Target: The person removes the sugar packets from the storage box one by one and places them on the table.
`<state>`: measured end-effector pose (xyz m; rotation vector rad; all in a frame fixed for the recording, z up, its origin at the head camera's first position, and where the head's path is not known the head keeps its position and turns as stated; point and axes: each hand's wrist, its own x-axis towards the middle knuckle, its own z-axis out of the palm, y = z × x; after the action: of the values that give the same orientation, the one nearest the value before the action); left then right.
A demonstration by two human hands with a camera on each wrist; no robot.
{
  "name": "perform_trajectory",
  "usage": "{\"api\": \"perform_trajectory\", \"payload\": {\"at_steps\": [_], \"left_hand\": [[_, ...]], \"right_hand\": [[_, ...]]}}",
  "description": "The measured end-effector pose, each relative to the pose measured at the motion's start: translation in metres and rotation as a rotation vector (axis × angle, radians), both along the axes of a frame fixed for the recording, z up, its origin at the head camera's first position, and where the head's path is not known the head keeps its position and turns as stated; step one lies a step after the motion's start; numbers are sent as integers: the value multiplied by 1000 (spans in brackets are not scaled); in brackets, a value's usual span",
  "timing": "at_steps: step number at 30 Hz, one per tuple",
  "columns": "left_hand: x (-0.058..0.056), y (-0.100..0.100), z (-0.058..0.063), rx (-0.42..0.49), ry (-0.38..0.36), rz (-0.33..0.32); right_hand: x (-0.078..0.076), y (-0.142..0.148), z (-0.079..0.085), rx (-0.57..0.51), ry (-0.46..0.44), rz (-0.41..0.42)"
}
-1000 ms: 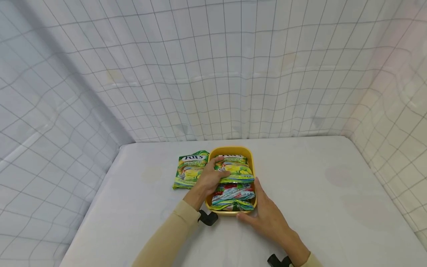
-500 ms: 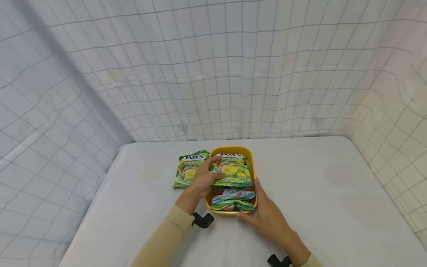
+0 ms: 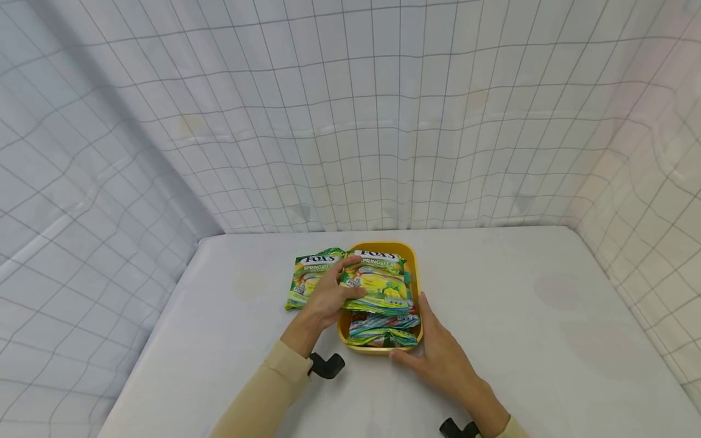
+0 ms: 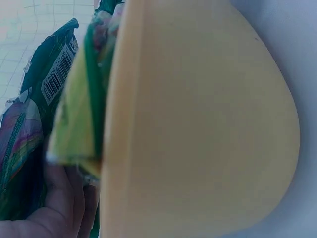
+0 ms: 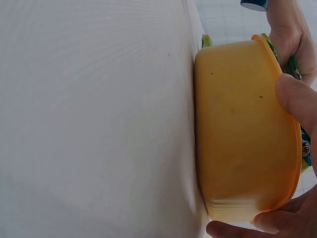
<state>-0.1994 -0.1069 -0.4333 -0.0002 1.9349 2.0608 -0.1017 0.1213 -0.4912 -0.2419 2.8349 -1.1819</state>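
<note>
A green FOX'S Spring Tea candy bag (image 3: pixel 378 285) is gripped at its left side by my left hand (image 3: pixel 328 298), thumb across its front. It is held over a yellow plastic tub (image 3: pixel 408 249), whose lower half shows more packets (image 3: pixel 383 334), red-blue and green. In the left wrist view the held candy bag's back with its barcode (image 4: pixel 58 73) shows beside the tub wall (image 4: pixel 208 119). My right hand (image 3: pixel 443 353) holds the tub's near right corner, thumb at the front rim and fingers along the right side; the right wrist view shows its fingers (image 5: pixel 297 99) on the rim.
Another green FOX'S candy bag (image 3: pixel 306 283) lies flat on the white table (image 3: pixel 520 322), left of the tub and partly behind my left hand. White gridded cloth walls (image 3: pixel 383 121) rise at the back and both sides. Each wrist carries a black camera mount (image 3: pixel 327 366).
My left hand has moved left and toward me, carrying the candy bag with it, so the bag covers more of the packets below. The right hand and tub have stayed in place.
</note>
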Motion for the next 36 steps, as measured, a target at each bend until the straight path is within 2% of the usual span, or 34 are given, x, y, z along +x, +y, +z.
{"api": "perform_trajectory", "payload": {"at_steps": [8, 16, 25, 36], "left_hand": [[4, -13, 3, 64, 4, 37], [3, -26, 6, 111, 6, 48], [0, -36, 10, 125, 12, 49], [1, -58, 7, 118, 28, 52]], "right_hand": [[-1, 1, 0, 1, 2, 10], [0, 0, -1, -2, 15, -9], [0, 1, 1, 2, -11, 0], [0, 0, 0, -3, -8, -3]]}}
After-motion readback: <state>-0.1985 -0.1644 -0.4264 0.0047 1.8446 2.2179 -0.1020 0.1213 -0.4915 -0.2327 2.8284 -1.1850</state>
